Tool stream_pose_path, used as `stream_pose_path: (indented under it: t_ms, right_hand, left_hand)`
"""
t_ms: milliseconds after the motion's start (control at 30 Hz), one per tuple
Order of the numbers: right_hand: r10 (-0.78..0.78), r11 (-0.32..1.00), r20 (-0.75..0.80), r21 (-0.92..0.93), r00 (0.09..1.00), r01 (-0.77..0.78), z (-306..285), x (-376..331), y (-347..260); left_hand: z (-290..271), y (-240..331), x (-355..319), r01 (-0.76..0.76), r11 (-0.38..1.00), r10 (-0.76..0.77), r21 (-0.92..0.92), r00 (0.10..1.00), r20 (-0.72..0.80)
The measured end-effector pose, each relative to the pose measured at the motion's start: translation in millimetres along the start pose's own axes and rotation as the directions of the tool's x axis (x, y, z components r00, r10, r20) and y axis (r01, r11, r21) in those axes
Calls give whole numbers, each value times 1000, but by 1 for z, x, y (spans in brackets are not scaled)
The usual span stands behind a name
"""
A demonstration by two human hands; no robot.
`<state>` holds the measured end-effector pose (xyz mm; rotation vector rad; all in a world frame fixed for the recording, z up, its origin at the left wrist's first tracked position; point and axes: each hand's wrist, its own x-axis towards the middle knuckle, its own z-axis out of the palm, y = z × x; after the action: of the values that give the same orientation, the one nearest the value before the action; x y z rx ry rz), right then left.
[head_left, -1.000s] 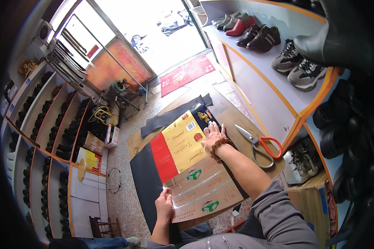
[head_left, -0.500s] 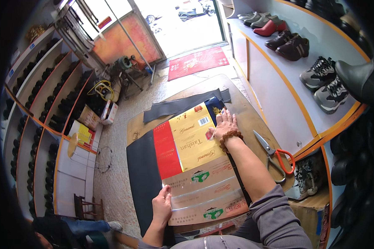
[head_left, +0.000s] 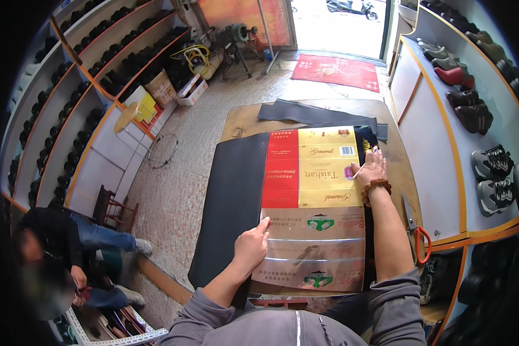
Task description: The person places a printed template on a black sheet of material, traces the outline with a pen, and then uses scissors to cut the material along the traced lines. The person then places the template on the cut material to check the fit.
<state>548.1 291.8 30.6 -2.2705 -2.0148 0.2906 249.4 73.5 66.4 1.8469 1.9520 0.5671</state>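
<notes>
Head view: the person's left hand [head_left: 251, 248] rests on the near left part of a glossy printed sheet with red, yellow and coppery-brown panels [head_left: 327, 167], its forefinger stretched out along the left edge, the other fingers curled; whether they pinch the edge cannot be told. The right hand [head_left: 370, 172] is spread flat on the sheet's right edge, fingers extended and clenching nothing, with a thin pale stick [head_left: 358, 171] showing by the thumb. A brown beaded bracelet [head_left: 376, 187] circles the right wrist.

The printed sheet lies on a wide, flat black sheet [head_left: 229, 196], which shows along its left side, and both lie on a brown wooden table with rounded corners [head_left: 245, 118]. Dark grey strips of material [head_left: 305, 114] lie across the table's far end. Right of the right forearm are metal scissors with orange-red handles [head_left: 424, 245], partly hidden by the arm.

Farther out, a seated person in a black top and blue jeans [head_left: 73, 248] is at the near left, below orange-edged shelves of dark shoes [head_left: 92, 86]. A red patterned mat [head_left: 335, 71] lies at the far doorway.
</notes>
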Motion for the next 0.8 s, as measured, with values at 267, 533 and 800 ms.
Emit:
stream_pose_path:
  t_ms: [267,533,800]
  right_hand:
    - [-37,999,-68,-5,997,37,8,3,4]
    - [-59,998,-124,-24,990,56,21,12,11]
    - [-43,994,-72,-104,996,35,19,18,9]
  left_hand:
    - [-4,-4,-5,-95,942,110,322,994,-29]
    - [1,1,-17,-311,874,379,373,917,-125]
    - [32,19,-41,-580,800,557,151,813,169]
